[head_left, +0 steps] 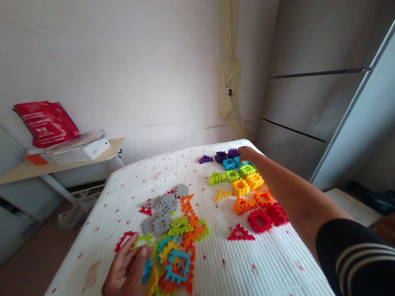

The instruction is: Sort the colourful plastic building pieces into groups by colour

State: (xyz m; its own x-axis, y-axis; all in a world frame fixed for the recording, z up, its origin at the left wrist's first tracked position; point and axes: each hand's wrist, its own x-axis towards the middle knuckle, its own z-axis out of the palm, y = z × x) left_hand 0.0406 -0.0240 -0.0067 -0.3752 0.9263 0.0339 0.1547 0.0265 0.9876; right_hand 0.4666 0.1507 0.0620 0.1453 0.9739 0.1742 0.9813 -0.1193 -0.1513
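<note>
My right hand [246, 154] reaches to the far right of the bed-like padded surface, its fingers curled at a purple interlocking block [233, 153]; the fingertips are partly hidden. Beside it sit another purple block [220, 157] and a flat purple triangle [205, 159]. My left hand [124, 275] is at the left edge of a loose pile of flat toothed pieces, fingers loosely bent and apart, with no piece visible in them. Nearest to it are a lime piece [144, 240] and a red piece [125, 239]. A blue toothed square [178, 266] lies on top of the pile.
Rows by colour run down the right: blue [229, 164], green [232, 175], yellow [240, 187], orange [263, 198] and red blocks [259, 220]. Grey pieces [162, 213] lie mid-left. A side table [20, 173] holds a red bag [45, 123] and white box [93, 149].
</note>
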